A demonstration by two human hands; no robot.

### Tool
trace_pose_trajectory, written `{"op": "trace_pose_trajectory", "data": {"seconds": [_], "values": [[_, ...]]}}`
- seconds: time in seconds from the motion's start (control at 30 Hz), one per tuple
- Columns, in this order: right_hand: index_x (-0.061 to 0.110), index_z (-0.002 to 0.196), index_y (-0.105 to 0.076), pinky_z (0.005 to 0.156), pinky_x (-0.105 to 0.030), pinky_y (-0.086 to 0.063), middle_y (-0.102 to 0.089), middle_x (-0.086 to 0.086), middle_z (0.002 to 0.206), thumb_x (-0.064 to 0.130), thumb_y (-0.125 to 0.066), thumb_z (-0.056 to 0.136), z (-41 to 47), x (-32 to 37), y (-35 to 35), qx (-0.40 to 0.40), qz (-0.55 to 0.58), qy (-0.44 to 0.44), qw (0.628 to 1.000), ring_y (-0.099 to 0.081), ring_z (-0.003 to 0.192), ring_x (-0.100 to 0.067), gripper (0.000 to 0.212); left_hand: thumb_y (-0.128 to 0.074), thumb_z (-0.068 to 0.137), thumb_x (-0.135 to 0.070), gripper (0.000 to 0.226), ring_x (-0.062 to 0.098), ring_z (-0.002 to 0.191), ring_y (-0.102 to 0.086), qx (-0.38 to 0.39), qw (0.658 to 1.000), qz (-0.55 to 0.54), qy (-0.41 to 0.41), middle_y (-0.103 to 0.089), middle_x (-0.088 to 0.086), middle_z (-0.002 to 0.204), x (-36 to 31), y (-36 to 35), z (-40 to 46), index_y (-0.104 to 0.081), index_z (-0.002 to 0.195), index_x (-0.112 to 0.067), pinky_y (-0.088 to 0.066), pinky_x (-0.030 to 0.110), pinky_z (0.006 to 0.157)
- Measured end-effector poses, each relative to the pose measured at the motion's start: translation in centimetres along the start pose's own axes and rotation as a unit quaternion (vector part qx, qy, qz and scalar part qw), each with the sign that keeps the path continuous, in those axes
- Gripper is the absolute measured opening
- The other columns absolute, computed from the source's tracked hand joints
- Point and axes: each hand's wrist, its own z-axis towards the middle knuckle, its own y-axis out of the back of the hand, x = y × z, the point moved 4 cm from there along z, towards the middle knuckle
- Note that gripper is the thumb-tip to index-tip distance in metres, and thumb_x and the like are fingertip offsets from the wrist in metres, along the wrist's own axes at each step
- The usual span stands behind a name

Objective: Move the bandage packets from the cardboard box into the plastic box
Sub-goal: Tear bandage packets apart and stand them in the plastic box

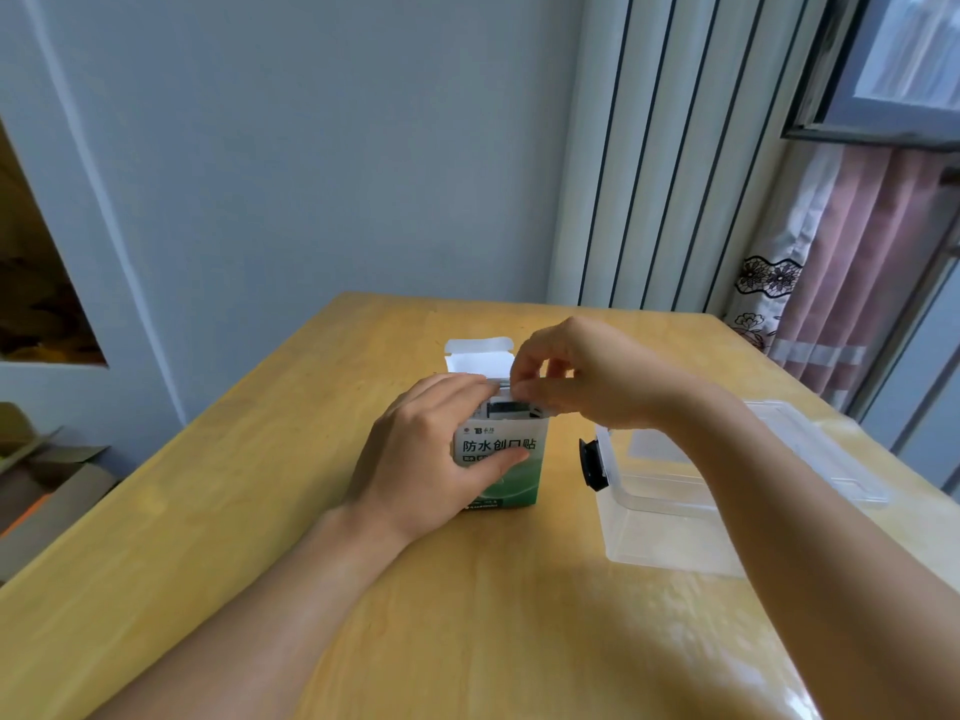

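The cardboard box (501, 454) stands upright on the desk (218, 511), top flap open. Left hand (431, 459) wraps its front and side, a steadying grip. Right hand (576, 376) reaches over the box mouth, fingertips (519, 389) pinching a bandage packet (500, 381) at the rim (its extent is hidden). Advisable: draw straight upward, box held down. The plastic box (660, 506) sits lidless just right of the cardboard box.

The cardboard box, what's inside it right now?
Through the open top of the cardboard box a dark and white edge shows, probably bandage packets. The right hand pinches at the opening; the left hand covers the box's side. The count is hidden.
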Motion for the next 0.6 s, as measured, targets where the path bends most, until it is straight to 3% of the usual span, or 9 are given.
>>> {"op": "trace_pose_trajectory", "data": {"seconds": [0.1,0.17,0.37,0.47,0.6], "values": [[0.025,0.088,-0.065,0.058,-0.017,-0.045,-0.067,0.013,0.084,0.023,-0.06,0.098,-0.1,-0.1,1.0,-0.048,0.005,-0.001,0.999,-0.063,0.073,-0.007,0.011,-0.07,0.081,-0.059,0.064,0.006,0.116,-0.057,-0.003,1.0,-0.014,0.02,-0.068,-0.009,0.123,0.0,0.1,0.0,-0.066,0.128,-0.016,-0.047,0.023,0.099],[0.024,0.091,-0.062,0.054,-0.014,-0.043,-0.062,0.016,0.076,0.022,-0.055,0.1,-0.2,-0.1,1.3,-0.065,0.022,-0.01,0.998,-0.06,0.063,0.0,0.011,-0.065,0.085,-0.059,0.057,0.007,0.108,-0.059,-0.009,0.999,-0.027,0.031,-0.068,-0.009,0.116,0.1,0.1,0.1,-0.066,0.123,-0.016,-0.051,0.025,0.092],[0.014,0.092,-0.058,0.045,-0.016,-0.042,-0.065,0.002,0.066,0.019,-0.048,0.104,-0.4,0.0,1.8,-0.064,0.121,-0.023,0.99,-0.053,0.045,-0.003,0.016,-0.054,0.097,-0.042,0.034,0.012,0.094,-0.064,-0.072,0.988,-0.118,0.07,-0.07,-0.006,0.099,0.3,-0.1,-0.1,-0.068,0.105,-0.013,-0.052,0.036,0.079],[0.006,0.092,-0.058,0.048,-0.025,-0.05,-0.07,0.005,0.068,0.017,-0.05,0.103,-0.5,-0.1,1.5,-0.032,0.209,-0.026,0.977,-0.061,0.053,-0.009,0.017,-0.06,0.096,-0.038,0.026,0.012,0.094,-0.069,-0.085,0.973,-0.176,0.122,-0.074,-0.008,0.097,0.5,-0.3,0.1,-0.071,0.1,-0.015,-0.056,0.041,0.078],[0.004,0.093,-0.06,0.065,-0.037,-0.062,-0.074,-0.016,0.092,0.034,-0.058,0.096,-0.4,0.3,1.3,-0.007,0.316,-0.035,0.948,-0.074,0.077,-0.027,0.03,-0.068,0.096,-0.024,0.012,0.011,0.084,-0.072,-0.088,0.951,-0.236,0.178,-0.076,-0.01,0.086,-0.3,-0.3,0.2,-0.073,0.089,-0.016,-0.059,0.042,0.074]]}}
